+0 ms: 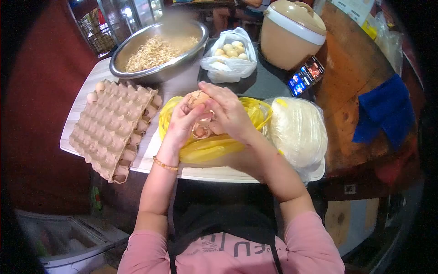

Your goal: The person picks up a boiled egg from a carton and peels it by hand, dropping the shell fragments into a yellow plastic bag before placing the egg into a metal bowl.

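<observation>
Between my two hands is an egg (199, 97) with a cracked brown shell, above an open yellow plastic bag (207, 148). My left hand (183, 119) is closed round the egg's left side, its thumb across the front. From the right, my right hand (232, 113) presses against the same egg with its fingers bent over it. Pieces of broken eggshell (201, 131) show in the bag just below. A stack of cardboard egg trays (106, 123) lies at the left, with two eggs (92, 97) at its far corner.
Behind stand a metal basin (117, 68) of pale shreds, a white bag (222, 75) of peeled-looking eggs, and a beige cooler (287, 43). A lit phone (306, 76) leans by the cooler. Right of the yellow bag sits a full clear bag (299, 132); a blue cloth (384, 112) lies farther right.
</observation>
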